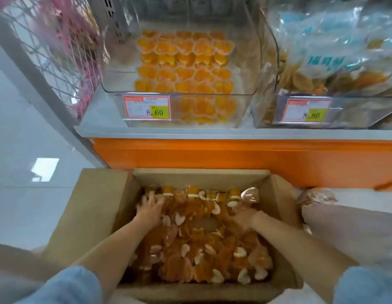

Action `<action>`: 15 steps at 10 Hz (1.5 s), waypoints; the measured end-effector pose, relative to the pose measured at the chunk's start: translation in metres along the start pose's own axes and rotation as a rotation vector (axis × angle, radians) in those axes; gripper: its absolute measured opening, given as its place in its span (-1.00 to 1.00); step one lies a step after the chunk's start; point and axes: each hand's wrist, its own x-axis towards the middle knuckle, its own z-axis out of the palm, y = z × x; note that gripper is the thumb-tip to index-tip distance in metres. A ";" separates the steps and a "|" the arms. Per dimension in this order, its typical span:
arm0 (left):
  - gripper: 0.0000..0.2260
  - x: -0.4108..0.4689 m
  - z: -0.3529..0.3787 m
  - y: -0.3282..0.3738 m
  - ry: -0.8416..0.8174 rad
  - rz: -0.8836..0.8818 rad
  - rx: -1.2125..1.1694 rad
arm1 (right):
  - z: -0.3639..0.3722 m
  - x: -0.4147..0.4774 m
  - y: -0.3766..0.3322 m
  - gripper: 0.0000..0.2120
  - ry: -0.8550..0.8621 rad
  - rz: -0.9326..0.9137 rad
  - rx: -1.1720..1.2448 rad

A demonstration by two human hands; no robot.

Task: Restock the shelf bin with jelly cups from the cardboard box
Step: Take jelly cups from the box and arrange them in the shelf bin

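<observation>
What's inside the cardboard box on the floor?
Loose orange jelly cups, many heart-shaped, fill the cardboard box. The left hand and right hand rest in the pile. Lower cups and the box bottom are hidden.

At the right end of the grey shelf (160, 132) we see a clear bin (366, 119) packed with bagged snacks (335, 47), pale blue-and-white packs with yellow and orange pieces showing through. Its front carries a red-bordered price tag (305, 113) with a yellow-green patch; the digits are too blurred for us to read surely. Off the shelf's left end we find a wire rack (48, 51), tilted in our view, with pink goods (81, 36) behind its mesh. Below the shelf's front edge runs an orange panel (234, 159). The floor (26, 194) is glossy pale tile, and it mirrors a bright rectangle (45, 169).
</observation>
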 end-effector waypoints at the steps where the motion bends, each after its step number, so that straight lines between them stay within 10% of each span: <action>1: -0.39 0.014 0.012 -0.014 -0.041 0.044 -0.053 | 0.033 0.034 0.016 0.38 0.023 0.035 0.004; 2: -0.36 0.026 0.015 -0.016 -0.042 0.085 -0.056 | 0.007 -0.021 -0.020 -0.42 0.025 -0.095 -0.173; 5: -0.58 0.011 0.021 -0.012 0.242 0.045 -0.725 | 0.020 -0.013 -0.017 -0.44 0.023 -0.076 -0.107; 11: -0.66 -0.021 0.000 0.058 0.219 0.392 -0.403 | 0.033 -0.004 -0.084 -0.55 0.119 -0.019 -0.283; 15: -0.58 -0.121 -0.145 0.072 0.341 0.546 -0.430 | -0.152 -0.128 -0.082 -0.58 0.103 -0.261 -0.180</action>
